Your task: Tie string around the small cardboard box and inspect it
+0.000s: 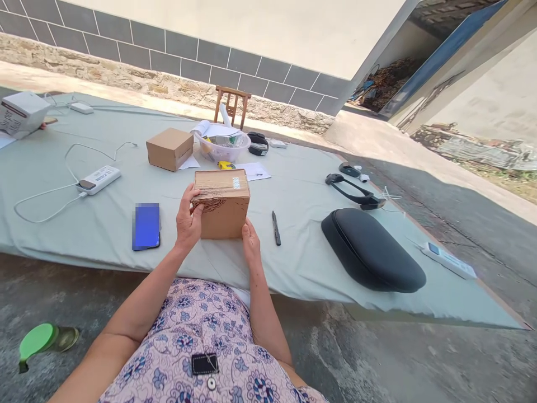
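A brown cardboard box (224, 215) is held between my two hands, just over the near edge of the cloth-covered table. Dark scribbled lines run across its upper left part, and a small white label sits on its top. My left hand (188, 221) grips the box's left side, thumb on the face towards me. At the lower right edge, my right hand (250, 240) holds the box with its fingers partly hidden. A black pen (276, 228) lies to the right, and a phone with a blue screen (146, 226) lies to the left.
Behind are another cardboard box (170, 149), a bowl of items (224, 146) and a yellow tape measure (226, 165). A black case (373, 249) and headset (356, 191) lie right; a power bank (99, 179) left. Another person's hand (43, 125) shows far left beside a white box (23, 115).
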The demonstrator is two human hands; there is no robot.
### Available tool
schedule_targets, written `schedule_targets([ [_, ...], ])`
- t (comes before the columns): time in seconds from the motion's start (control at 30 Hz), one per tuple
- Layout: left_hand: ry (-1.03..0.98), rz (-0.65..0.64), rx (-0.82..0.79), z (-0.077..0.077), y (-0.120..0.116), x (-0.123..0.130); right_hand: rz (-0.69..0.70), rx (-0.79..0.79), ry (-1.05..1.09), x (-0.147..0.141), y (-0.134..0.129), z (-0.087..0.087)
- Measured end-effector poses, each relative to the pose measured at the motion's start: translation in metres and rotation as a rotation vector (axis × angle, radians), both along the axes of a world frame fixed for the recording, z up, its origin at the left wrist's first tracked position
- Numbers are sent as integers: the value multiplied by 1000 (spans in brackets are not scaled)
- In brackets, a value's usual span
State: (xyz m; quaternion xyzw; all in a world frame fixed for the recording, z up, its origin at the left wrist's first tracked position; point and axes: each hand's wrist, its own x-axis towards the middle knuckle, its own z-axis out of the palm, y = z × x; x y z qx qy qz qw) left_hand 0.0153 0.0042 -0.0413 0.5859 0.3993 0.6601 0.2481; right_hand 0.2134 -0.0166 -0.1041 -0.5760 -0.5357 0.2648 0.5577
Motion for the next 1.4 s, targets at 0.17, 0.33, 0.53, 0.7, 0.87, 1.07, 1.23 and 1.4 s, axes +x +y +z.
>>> schedule_targets([
  [0.17, -262, 0, -88, -14, 6, -7, -78, 43, 13, -2, -10, 12],
  [0.33, -203, -8, -569, -47, 13, -5, -275, 248, -124, 10, -19, 33],
  [0.53, -87, 45, -541, -40, 9, -7, -222, 298, -265, 22, -17, 30],
  [0.7, -95, -33, -316, -15, 3, -3, -198, 323, -265, 12, -17, 30],
  [0.87, 37, 68, -315, -15, 3, -4, -123, 293, -276, 3, -26, 38],
  [1.07, 156, 69, -256, -17, 11, -6, 41, 273, -354, 3, -39, 48],
  [1.23, 259, 58, -310, -18, -3, 13, -48, 242, -489, -16, -46, 50],
  [1.4, 390, -149, -332, -13, -23, 27, -112, 247, -544, -31, -51, 51],
])
